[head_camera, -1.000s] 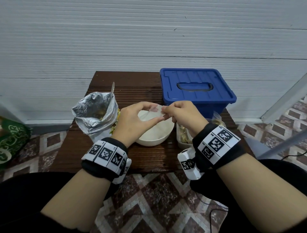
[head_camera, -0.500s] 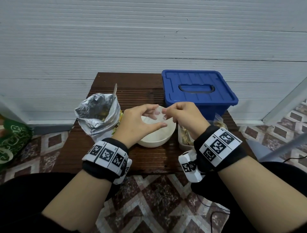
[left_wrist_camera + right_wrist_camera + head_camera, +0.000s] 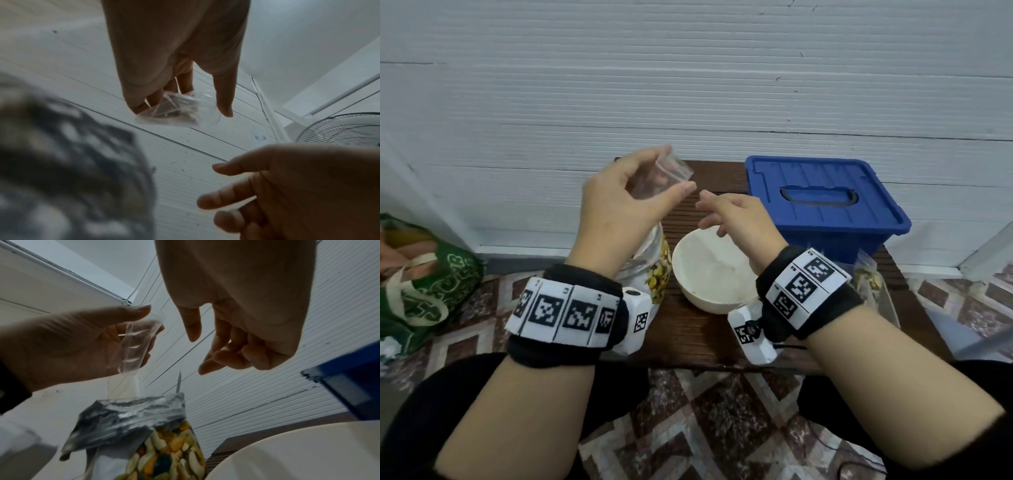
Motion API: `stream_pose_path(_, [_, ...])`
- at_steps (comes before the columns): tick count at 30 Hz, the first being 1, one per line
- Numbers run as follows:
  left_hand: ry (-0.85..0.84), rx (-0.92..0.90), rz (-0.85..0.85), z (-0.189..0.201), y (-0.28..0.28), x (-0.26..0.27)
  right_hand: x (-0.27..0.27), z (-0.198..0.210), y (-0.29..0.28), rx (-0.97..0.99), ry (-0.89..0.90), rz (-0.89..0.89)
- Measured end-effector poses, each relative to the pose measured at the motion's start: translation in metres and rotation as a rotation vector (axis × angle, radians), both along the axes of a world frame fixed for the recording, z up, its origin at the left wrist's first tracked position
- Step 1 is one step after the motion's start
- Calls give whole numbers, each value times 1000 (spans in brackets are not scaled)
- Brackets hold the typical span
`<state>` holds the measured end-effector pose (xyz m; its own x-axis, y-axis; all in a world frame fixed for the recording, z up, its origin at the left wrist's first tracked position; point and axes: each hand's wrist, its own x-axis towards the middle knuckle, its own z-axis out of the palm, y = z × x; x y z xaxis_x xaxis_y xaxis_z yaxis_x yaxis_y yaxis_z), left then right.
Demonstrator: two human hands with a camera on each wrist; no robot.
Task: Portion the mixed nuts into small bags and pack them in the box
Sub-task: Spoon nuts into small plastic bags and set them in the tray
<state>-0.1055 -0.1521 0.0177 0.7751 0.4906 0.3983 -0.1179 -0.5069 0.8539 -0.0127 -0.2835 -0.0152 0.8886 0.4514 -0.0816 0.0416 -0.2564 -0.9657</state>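
The small clear bag is empty and held up in the left hand, above the foil pouch of mixed nuts at the left of the desk. The left fingers curl round the bag, thumb on one side and the others behind it, with its mouth towards the right hand. That hand holds nothing; its fingers hang loosely curled, just beside the bag and apart from it, over the white bowl. Both wrists are raised off the desk. The blue box stands lidded at the right rear.
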Motion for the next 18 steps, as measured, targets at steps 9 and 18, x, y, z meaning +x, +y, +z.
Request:
stream_pose_path(9, [205,-63,186,-6,64,-13,-3,-6,59,-84,-237,38])
stream_pose_path(18, [350,-134,182,-16,74,-12,-8,-9,77,-60,-490,-22])
